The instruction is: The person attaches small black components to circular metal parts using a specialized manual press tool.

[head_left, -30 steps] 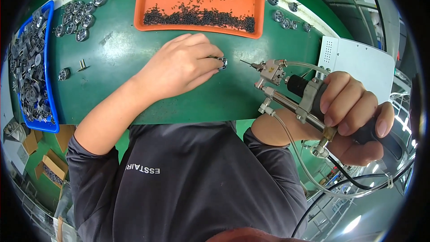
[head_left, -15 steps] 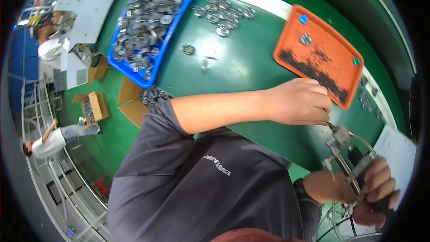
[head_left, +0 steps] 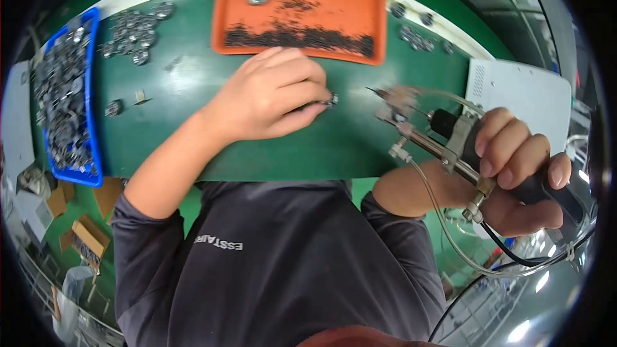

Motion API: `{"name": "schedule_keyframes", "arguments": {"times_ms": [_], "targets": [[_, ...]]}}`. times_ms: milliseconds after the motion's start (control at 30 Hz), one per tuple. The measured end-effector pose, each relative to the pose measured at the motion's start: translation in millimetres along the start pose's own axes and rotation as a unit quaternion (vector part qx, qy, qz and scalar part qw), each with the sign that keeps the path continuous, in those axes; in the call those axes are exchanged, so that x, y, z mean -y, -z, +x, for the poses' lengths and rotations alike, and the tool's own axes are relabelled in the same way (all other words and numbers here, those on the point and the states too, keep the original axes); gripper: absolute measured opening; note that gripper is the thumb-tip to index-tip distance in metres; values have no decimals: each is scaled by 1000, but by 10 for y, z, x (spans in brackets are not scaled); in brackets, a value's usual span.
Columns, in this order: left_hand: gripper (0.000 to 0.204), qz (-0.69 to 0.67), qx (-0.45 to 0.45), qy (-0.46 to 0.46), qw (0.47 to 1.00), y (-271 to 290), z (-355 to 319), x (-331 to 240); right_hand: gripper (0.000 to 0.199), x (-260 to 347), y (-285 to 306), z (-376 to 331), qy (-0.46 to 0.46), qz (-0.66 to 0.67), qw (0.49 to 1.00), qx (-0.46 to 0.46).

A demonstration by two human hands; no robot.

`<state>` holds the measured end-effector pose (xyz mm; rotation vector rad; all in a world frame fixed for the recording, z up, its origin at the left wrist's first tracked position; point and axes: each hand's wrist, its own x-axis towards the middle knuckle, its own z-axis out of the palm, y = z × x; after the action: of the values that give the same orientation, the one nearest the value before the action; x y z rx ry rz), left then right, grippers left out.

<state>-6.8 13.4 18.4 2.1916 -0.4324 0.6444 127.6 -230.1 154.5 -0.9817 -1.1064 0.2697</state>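
Looking down over a person's own arms at a green work table (head_left: 186, 128), the scene runs as follows from left to right. At the far left edge sits a blue tray (head_left: 90, 90) heaped with small round metal parts (head_left: 58, 96), and more of these grey discs lie loose in a cluster (head_left: 135, 29) on the green surface just beside it. A single disc (head_left: 114, 108) and a small bent metal piece (head_left: 140, 97) rest apart from the rest, nearer the table's front edge.

At the top centre is an orange tray (head_left: 302, 6) holding a dark band of tiny screws (head_left: 302, 37) along its near side. Just below it, the left hand (head_left: 270, 96) rests on the table, fingers curled together and pinching a small round metal part (head_left: 331, 99) at their tips (only a sliver of it shows).

To the right, well apart from that part, the right hand (head_left: 514, 173) is clenched around the dark grip of a handheld powered screwdriver (head_left: 443, 138), its pointed tip aimed left toward the pinched part without touching it. A clear tube (head_left: 450, 238) and a black cable (head_left: 508, 254) trail from the tool. Behind it lies a flat white box (head_left: 520, 90), with a few more discs (head_left: 418, 35) scattered past the orange tray.
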Motion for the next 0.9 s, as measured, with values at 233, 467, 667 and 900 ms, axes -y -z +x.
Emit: {"name": "schedule_keyframes", "arguments": {"times_ms": [233, 467, 667, 900], "targets": [[16, 4, 69, 15, 998, -244, -4, -54, 53, 25, 121, 3, -23, -8, 999, 26], [16, 18, 63, 27, 997, -268, -39, -44, 55, -42, 93, -17, -15, 20, 1000, 18], [18, 21, 45, 45, 998, -273, -14, -26, 50, -103, -44, 57, -9, 35, 999, 27], [20, 10, 40, 55, 998, -260, -34, -34, 49, -299, -264, 113, 17, 52, 994, 94]]}}
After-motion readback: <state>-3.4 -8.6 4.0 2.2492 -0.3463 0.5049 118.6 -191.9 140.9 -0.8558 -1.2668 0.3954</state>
